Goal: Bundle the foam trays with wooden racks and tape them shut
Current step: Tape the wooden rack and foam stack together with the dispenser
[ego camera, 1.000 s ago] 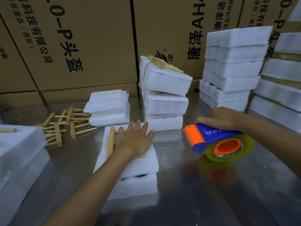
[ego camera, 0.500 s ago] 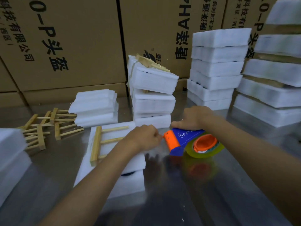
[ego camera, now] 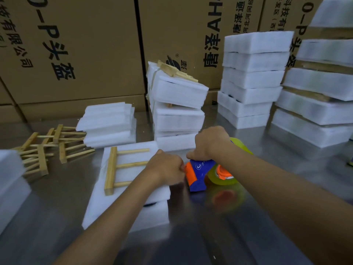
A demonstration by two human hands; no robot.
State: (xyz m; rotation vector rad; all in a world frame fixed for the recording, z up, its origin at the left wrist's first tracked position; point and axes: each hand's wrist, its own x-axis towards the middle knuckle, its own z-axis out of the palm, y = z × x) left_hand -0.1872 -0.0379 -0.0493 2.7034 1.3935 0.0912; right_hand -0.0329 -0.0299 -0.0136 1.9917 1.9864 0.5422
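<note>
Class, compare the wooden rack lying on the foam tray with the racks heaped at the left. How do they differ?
The rack on the foam tray lies alone and flat on white foam; the heaped racks overlap, crisscrossed on the metal table. The first sits beside the left hand; the heap lies untouched. Both are pale wood.

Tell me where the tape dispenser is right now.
In the head view the tape dispenser sits on the metal table right of centre, gripped from above by the right hand, its orange end against the left hand beside the foam trays.
</note>
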